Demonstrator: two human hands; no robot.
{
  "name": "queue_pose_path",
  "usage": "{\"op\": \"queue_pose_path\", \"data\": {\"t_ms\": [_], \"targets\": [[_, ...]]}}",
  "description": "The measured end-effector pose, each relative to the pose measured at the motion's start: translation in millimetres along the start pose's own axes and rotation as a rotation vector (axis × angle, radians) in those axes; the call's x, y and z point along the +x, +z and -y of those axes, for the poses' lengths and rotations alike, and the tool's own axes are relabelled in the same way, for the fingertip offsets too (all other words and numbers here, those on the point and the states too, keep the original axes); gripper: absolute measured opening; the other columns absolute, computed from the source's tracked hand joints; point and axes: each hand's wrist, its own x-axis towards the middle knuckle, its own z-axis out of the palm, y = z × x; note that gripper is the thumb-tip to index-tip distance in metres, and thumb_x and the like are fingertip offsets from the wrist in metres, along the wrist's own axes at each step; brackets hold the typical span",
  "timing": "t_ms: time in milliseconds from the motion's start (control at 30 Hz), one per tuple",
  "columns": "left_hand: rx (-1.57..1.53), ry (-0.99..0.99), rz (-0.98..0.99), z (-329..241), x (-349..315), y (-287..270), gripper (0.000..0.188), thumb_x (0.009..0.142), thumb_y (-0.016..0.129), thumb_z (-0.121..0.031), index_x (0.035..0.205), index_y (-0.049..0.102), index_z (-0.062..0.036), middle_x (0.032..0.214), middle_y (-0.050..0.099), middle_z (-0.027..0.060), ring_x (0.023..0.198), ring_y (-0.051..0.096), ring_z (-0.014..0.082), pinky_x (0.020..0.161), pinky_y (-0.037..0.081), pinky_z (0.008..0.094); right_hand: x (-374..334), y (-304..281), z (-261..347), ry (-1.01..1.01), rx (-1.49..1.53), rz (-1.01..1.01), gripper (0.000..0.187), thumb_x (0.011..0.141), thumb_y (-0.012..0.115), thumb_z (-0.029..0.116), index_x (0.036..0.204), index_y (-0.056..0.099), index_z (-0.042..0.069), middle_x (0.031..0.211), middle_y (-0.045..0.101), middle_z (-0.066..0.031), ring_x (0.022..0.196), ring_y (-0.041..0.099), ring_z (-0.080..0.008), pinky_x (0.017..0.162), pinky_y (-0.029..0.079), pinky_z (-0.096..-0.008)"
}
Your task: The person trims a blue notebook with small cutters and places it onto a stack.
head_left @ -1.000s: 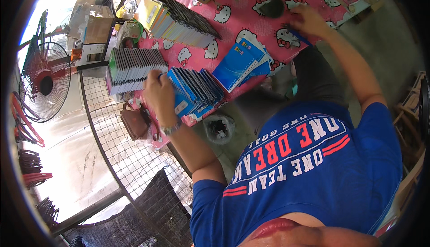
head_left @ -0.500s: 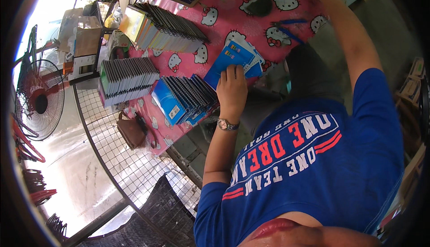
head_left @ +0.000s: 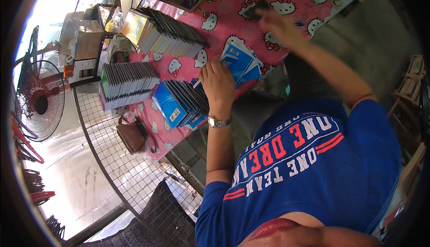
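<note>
in the head view, the loose blue notebooks (head_left: 251,73) lie fanned on the pink tablecloth (head_left: 177,61), just right of the blue spiral-bound stack (head_left: 172,103). the left hand (head_left: 217,80) is laid over their left side, fingers bent; whether it pinches a sheet or only presses, i cannot tell. the right hand (head_left: 278,28) is blurred, just beside a small dark piece (head_left: 258,9), and i cannot tell whether its fingers close on it.

the notebooks look light and floppy, with smooth covers that would likely slide over one another and corners that could crease. i would take hold near the hole-punched edge, thumb above and fingers under, with the layers squared together. the dark piece looks light too, best picked up by its sides.

compared with half a second ago, the right hand has come back from the table's far right end, hiding most of the blue-handled pliers (head_left: 299,23). the left hand has shifted leftward, and less of the top cover shows
</note>
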Motion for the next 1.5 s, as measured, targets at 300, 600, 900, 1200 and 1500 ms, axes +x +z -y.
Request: {"op": "queue_pose_path", "data": {"t_ms": [300, 600, 900, 1200, 1500], "targets": [[-0.032, 0.096, -0.006, 4.9, 2.8, 2.1, 0.02, 0.092, 0.057, -0.01, 0.11, 0.055, -0.0027, 0.097, 0.06, 0.0154, 0.094, 0.057, 0.0346, 0.088, 0.042, 0.0472, -41.7, 62.8, 22.3, -0.236, 0.004, 0.291, 0.043, 0.099, 0.053, 0.034, 0.132, 0.058, 0.005, 0.132, 0.058, -0.0176, 0.118, 0.058, -0.0352, 0.099, 0.046, -0.0394], [-0.158, 0.169, 0.035, -6.2, 3.9, -1.6, 0.017, 0.091, 0.059, -0.009, 0.106, 0.059, -0.0016, 0.097, 0.064, 0.0148, 0.092, 0.058, 0.0328, 0.088, 0.041, 0.0447, -15.3, 20.5, 40.5, -0.521, -0.301, 0.335, 0.031, 0.087, 0.061, -0.004, 0.113, 0.07, 0.009, 0.094, 0.057, -0.0068, 0.085, 0.064, -0.0192, 0.072, 0.051, -0.0314], [-0.165, 0.132, 0.035, -9.0, 7.5, -2.2, 0.018, 0.089, 0.062, -0.008, 0.106, 0.06, -0.0024, 0.097, 0.064, 0.0149, 0.093, 0.058, 0.0335, 0.089, 0.041, 0.0444, -12.6, 13.6, 43.1, -0.572, -0.232, 0.488, 0.035, 0.086, 0.059, -0.006, 0.115, 0.07, 0.01, 0.095, 0.057, -0.0074, 0.08, 0.064, -0.0192, 0.07, 0.051, -0.0315], [-0.133, 0.178, 0.053, -15.9, 10.3, -4.9, 0.025, 0.089, 0.062, -0.01, 0.113, 0.057, -0.0043, 0.099, 0.064, 0.0155, 0.095, 0.059, 0.0338, 0.09, 0.04, 0.0444, -21.5, 16.6, 55.3, -0.475, -0.312, 0.414, 0.038, 0.092, 0.063, 0.016, 0.128, 0.053, 0.011, 0.098, 0.065, -0.0106, 0.086, 0.066, -0.0318, 0.074, 0.052, -0.0394], [-0.165, 0.187, 0.062, -5.8, -0.2, -5.1, 0.021, 0.088, 0.065, -0.01, 0.106, 0.058, -0.0036, 0.096, 0.064, 0.0144, 0.093, 0.059, 0.0339, 0.091, 0.04, 0.0456, 21.8, 16.7, 48.6, 0.068, -0.019, 0.783, 0.044, 0.095, 0.059, 0.032, 0.129, 0.053, 0.005, 0.111, 0.065, -0.0216, 0.102, 0.065, -0.0349, 0.084, 0.053, -0.0424]]}}
